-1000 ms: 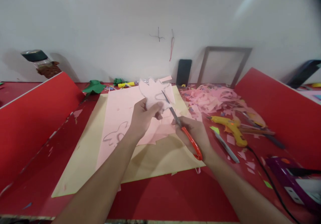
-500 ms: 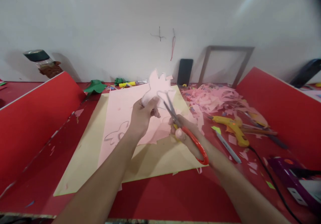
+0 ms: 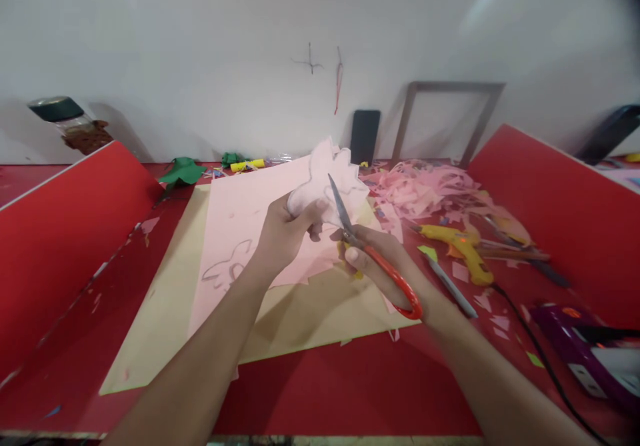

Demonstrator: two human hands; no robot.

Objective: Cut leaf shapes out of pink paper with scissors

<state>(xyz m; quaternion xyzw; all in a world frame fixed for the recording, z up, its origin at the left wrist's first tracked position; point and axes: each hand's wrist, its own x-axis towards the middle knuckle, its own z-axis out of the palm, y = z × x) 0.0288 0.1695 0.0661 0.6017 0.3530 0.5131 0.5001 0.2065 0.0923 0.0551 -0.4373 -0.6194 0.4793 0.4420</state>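
Observation:
Pinched in my left hand (image 3: 290, 233) is a pink paper cutout (image 3: 327, 166) with a pencilled, petal-like outline. My right hand (image 3: 375, 256) grips scissors (image 3: 393, 276) with red and yellow handles. Their blades look nearly together and point up and away, lying across the near right part of the cutout; whether paper sits between the blades I cannot tell. Below the hands lies a larger pink sheet (image 3: 230, 213) with a flower shape drawn on it, on top of a pale yellow sheet (image 3: 165, 286).
Pink paper shreds (image 3: 420, 189) heap at the back right. Nearer are a yellow glue gun (image 3: 463, 249) with a black cord, a marker (image 3: 453, 286) and a purple device (image 3: 575, 346). Red panels (image 3: 65, 246) flank both sides. A dark phone (image 3: 365, 137) and a frame (image 3: 453, 87) lean on the wall.
The scissor blades have come closer together. The paper cutout has turned and moved slightly to the right in my left hand, and a small flap at its edge no longer shows.

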